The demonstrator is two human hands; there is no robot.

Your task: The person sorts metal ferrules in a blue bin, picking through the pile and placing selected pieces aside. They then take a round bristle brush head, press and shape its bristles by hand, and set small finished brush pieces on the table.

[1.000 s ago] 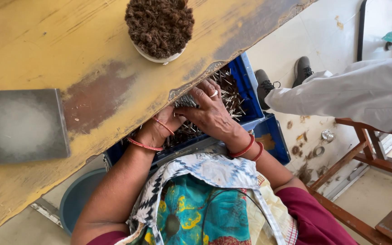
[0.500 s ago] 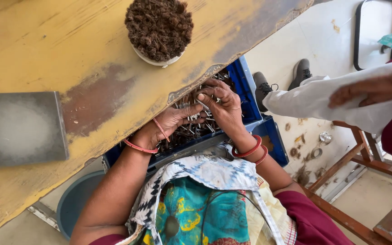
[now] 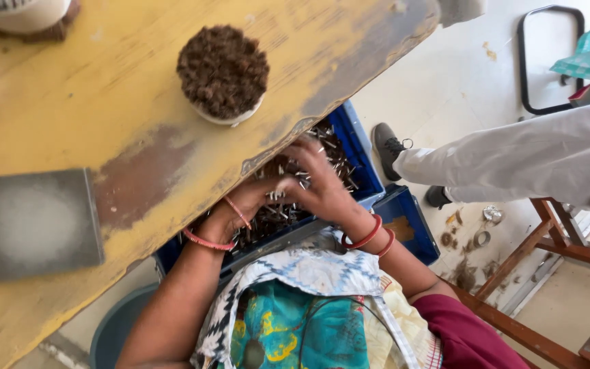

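Both hands (image 3: pixel 288 195) dig in blue crate (image 3: pixel 360 147) — metal pins (image 3: pixel 332 147)

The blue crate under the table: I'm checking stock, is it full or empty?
Well filled, not empty: the blue crate holds a heap of small metal pieces, both hands buried in it.

So there's a worn yellow bench (image 3: pixel 49 123) with the paint scuffed down to brown in patches. Sitting on it is a white bowl (image 3: pixel 230 117) heaped with dark brown crumbly stuff, and further left a flat grey square slab (image 3: pixel 32 225). Two white rounded things poke in at the top-left edge, can't tell what they are. Under the bench there's a grey-blue bucket (image 3: pixel 114 328). Off to the right another person's white trouser leg (image 3: pixel 513 160) and dark shoe (image 3: pixel 387 147) stand on a pale, stained floor (image 3: pixel 459 82), beside a wooden frame (image 3: pixel 548 239).
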